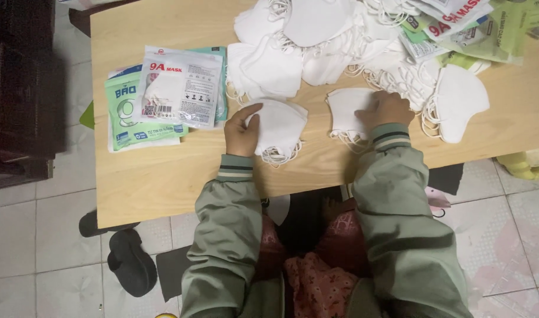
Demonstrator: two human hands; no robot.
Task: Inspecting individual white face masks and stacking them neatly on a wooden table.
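White face masks (279, 125) are lying on a pale, light-wood table (163, 171), and more white masks are making up the heap (316, 41) behind them. The mask packets (178, 88) are showing clear and white fronts with red lettering, over a green-and-white packet (131, 118). The jacket sleeves (393, 194) are showing sage green with dark-and-cream striped cuffs (236, 168), above a red floral garment (319, 282), dark slippers (131, 262) and pale grey floor tiles (22, 253).
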